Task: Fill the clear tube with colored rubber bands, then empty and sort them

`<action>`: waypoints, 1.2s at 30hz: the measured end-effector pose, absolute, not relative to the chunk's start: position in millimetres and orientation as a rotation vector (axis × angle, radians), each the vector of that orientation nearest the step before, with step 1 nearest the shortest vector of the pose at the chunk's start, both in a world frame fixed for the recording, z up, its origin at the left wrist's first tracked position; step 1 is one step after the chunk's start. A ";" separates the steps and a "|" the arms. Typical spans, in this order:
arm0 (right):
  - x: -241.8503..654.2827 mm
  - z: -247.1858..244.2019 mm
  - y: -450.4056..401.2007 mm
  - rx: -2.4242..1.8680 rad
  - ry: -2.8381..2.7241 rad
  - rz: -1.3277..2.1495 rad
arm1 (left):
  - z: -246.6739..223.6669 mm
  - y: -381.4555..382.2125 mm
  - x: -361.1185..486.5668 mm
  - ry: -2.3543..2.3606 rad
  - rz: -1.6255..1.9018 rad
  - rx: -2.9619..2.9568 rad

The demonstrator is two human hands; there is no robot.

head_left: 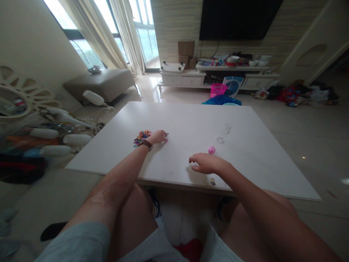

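A small dark piece (167,134) is pinched by the left hand (158,137) beside the colourful pile (140,137), which could be scattered if that hand is dragged back low; the right hand (203,163) is held loosely open (apparently empty) near the pink item (211,150).

Free lane along the white table's (185,114) far edge; colourful pile (140,137) obstructs toward left edge; clear pieces (227,128) toward right.
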State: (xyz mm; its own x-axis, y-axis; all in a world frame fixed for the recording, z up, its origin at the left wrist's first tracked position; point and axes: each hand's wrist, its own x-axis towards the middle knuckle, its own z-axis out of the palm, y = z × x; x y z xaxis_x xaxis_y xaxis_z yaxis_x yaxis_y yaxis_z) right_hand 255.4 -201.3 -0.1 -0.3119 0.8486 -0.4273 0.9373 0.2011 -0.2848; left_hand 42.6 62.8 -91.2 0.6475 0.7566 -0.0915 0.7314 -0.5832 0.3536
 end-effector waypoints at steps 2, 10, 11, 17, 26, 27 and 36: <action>255.8 0.2 -201.2 1.723 2.286 -0.748 | -91.4 63.1 43.9 1.186 0.105 2.510; 256.2 1.3 -202.1 1.731 2.267 -0.771 | -81.4 61.8 38.2 1.295 0.137 2.519; 255.9 1.6 -202.2 1.732 2.267 -0.766 | -79.7 59.8 38.1 1.320 0.096 2.501; 253.0 5.4 -202.3 1.730 2.256 -0.767 | -75.7 41.8 47.6 1.327 -0.169 2.344; 252.8 6.0 -202.4 1.721 2.239 -0.758 | -71.2 38.2 50.4 1.439 -0.172 2.346; 253.0 5.5 -202.6 1.720 2.242 -0.754 | -68.2 38.7 49.1 1.444 -0.167 2.349; 258.3 1.0 -203.9 1.736 2.252 -0.781 | -25.1 57.7 -3.3 1.730 0.266 2.140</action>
